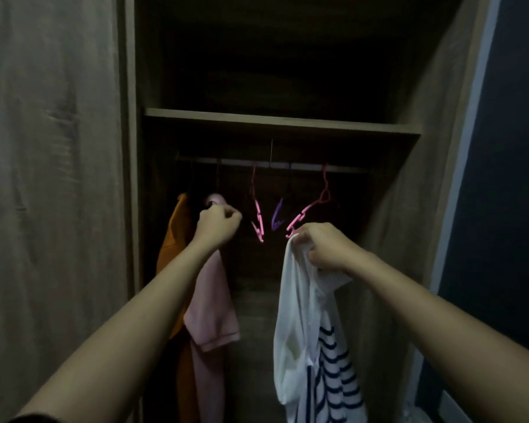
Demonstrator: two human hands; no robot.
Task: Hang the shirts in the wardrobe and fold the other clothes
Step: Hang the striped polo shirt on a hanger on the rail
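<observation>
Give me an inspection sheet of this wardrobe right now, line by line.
Surface: rail under shelf, dim.
Job's things: orange garment and pink shirt hang at left; left pink hanger, purple hanger, right pink hanger bare; white shirt and striped shirt held.
Clutter: pale heap low right, unclear.
Grips: left hand curled at pink shirt's collar, hold unclear; right hand grips white shirt.
Cables: nothing seen.
Surroundings: wooden door left, dark wall right.
</observation>
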